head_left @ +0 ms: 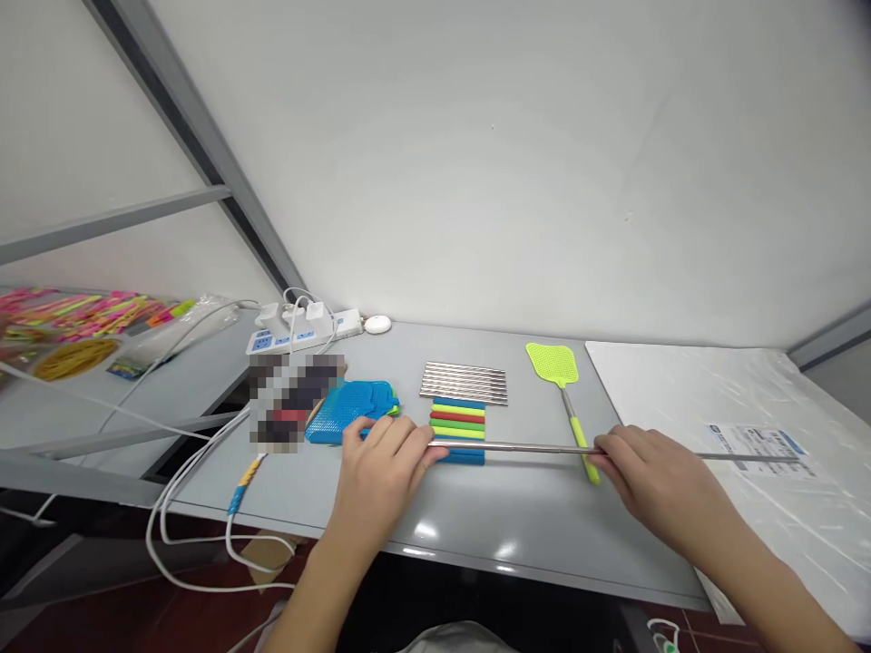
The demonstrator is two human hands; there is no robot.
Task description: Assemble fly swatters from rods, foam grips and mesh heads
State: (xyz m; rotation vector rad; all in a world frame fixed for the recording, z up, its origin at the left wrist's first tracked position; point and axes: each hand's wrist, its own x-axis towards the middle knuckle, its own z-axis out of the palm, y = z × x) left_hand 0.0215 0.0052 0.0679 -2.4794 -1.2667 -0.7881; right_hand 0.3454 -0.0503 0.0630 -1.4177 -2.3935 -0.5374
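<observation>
A long thin metal telescopic rod lies level across my front, held above the grey table. My left hand is closed around its left end; a bit of blue shows at the fingers, but I cannot tell whether it is a handle. My right hand is closed on the rod further along, and the thin end sticks out past it. Beneath the rod are several coloured handle sleeves in a stack. Behind these lie several short metal rods side by side. Blue fly swatter heads are piled beyond my left hand.
A yellow-green fly swatter lies with its handle under the rod. White plastic-wrapped sheeting covers the table's right side. At left are a power strip, white cables, and a side table with colourful strips and yellow rubber bands.
</observation>
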